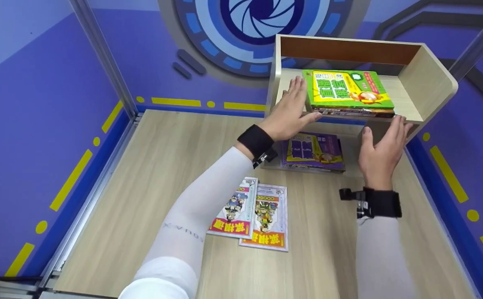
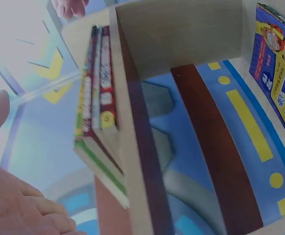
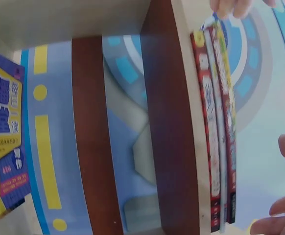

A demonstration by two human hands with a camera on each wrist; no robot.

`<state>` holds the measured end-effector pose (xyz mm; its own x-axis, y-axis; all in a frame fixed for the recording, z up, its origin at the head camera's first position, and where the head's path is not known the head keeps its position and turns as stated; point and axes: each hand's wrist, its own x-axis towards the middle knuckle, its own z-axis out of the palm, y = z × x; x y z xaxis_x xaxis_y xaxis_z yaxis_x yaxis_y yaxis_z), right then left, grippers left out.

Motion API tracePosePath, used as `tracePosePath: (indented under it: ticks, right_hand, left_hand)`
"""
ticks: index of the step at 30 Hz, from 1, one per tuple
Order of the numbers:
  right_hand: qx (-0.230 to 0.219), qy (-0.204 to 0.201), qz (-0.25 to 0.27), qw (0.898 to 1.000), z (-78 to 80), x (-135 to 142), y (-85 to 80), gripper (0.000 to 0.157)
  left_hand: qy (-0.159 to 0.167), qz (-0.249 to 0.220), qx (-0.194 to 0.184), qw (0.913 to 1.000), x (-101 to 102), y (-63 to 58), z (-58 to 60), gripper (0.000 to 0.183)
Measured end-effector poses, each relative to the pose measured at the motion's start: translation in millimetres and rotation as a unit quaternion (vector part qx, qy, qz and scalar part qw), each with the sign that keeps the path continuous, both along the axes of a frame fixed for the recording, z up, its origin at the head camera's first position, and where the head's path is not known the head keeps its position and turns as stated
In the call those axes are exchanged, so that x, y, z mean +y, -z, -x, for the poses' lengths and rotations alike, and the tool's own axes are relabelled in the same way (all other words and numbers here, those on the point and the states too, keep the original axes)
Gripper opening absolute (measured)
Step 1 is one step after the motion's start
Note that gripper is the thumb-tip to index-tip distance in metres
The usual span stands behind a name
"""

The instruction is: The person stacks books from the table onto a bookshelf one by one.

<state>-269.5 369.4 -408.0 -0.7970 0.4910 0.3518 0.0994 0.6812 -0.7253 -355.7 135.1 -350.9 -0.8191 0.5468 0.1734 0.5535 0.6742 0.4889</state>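
A small stack of books, topped by a green and yellow book [image 1: 345,89], lies flat on the upper board of a pale wooden shelf unit [image 1: 430,83]. My left hand [image 1: 289,112] is at the stack's left side, its fingers extended and its thumb pointing along the front edge. At the front right corner is my right hand [image 1: 382,153], fingers straight and thumb apart. Neither hand grips anything. The layered spines [image 2: 105,81] show edge-on in the left wrist view, and again as red and white spines [image 3: 213,132] in the right wrist view.
On the lower level lies a purple book [image 1: 312,151] atop others. Two booklets overlap on the wooden table [image 1: 175,149]: one with a red title band [image 1: 237,207], one with an orange band [image 1: 268,220]. Blue-purple panels [image 1: 25,124] enclose the table.
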Motion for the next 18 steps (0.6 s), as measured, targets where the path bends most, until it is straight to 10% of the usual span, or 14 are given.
tracePosePath:
  ticks: [5,11,18]
  right_hand:
    - [-0.008,-0.025,-0.054,0.998,-14.3,-14.4,9.4,0.073]
    - [-0.040,-0.050,-0.103,0.993,-32.0,-32.0,33.2,0.071]
    - [-0.050,-0.080,-0.103,0.990,-61.4,-53.0,69.0,0.076]
  left_hand:
    - [0.008,0.020,0.065,0.9976,-13.1,16.0,-27.8,0.087]
    - [-0.008,0.062,0.154,0.9862,-24.1,63.1,-69.2,0.095]
    - [0.009,0.057,0.133,0.9894,-38.5,117.2,-115.4,0.095]
